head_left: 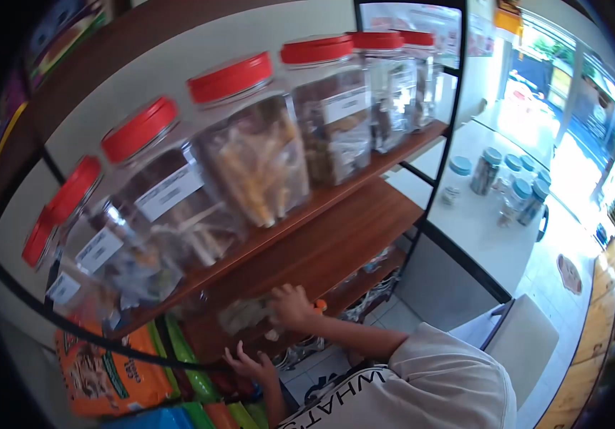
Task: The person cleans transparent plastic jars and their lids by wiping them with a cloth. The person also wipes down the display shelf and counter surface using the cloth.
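Note:
My right hand (293, 307) reaches onto the lower brown shelf (321, 239), its fingers bent over the edge of a pale, crumpled cloth (245, 315). The cloth is blurred and lies flat on the boards. Nearer my body, my left hand (250, 365) hovers by the shelf's front edge with fingers apart, holding nothing. A small orange object (319, 306) shows just beyond my right wrist; I cannot make out its kind. Above both hands, clear plastic jars (254, 154) with red lids line the upper shelf (321, 201), several with white labels and packed with bagged contents.
An orange printed bag (107, 372) and other colourful packs stand at lower left. Black metal posts (445, 136) frame the rack. To the right, several jars with blue lids (490, 170) stand on a white table (475, 222). Another shelf with items lies below.

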Motion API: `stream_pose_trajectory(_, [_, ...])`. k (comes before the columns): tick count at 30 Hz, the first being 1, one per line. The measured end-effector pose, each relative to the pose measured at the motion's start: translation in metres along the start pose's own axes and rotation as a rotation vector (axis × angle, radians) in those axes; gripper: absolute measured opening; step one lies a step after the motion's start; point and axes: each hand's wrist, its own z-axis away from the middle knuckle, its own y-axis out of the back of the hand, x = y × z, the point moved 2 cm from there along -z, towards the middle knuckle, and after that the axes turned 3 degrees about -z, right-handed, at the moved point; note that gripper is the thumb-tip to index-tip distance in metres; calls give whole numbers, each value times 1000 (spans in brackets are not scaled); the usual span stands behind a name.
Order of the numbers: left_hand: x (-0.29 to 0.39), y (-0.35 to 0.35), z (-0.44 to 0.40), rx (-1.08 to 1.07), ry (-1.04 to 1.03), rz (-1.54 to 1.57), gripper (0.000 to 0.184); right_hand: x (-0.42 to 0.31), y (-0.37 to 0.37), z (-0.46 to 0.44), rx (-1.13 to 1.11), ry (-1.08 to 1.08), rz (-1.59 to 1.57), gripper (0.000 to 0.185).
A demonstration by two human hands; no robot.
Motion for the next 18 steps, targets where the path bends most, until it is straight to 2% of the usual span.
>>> stream_pose_trajectory(2, [2, -11, 5, -41, -55, -182, 54, 81, 21, 22, 148, -166, 111, 41])
stream_pose_trajectory(6, [24, -16, 5, -115, 0, -219, 56, 234, 94, 109, 461, -514, 370, 33])
stream_pose_trajectory(8, [26, -20, 2, -125, 23, -280, 58, 304, 127, 167, 339, -804, 306, 29])
stream_pose_trajectory(10, [32, -14, -2, -143, 51, -227, 58, 349, 152, 232, 535, -716, 34, 29])
stream_pose_trajectory(11, [37, -15, -1, -162, 96, -182, 57, 353, 170, 233, 542, -709, 47, 29])
stream_pose_trajectory(13, [42, -15, 4, -149, 55, -155, 57, 327, 214, 252, 766, -398, -64, 30])
stream_pose_trajectory(15, [54, -15, 3, -140, -2, -122, 57, 305, 248, 229, 873, -361, -479, 28])
stream_pose_trajectory(17, [71, -19, 1, -198, 15, -255, 56, 293, 267, 192, 1123, -347, -563, 25])
stream_pose_trajectory(18, [75, -22, 0, -205, 7, -250, 56, 278, 286, 171, 1236, -369, -505, 25])
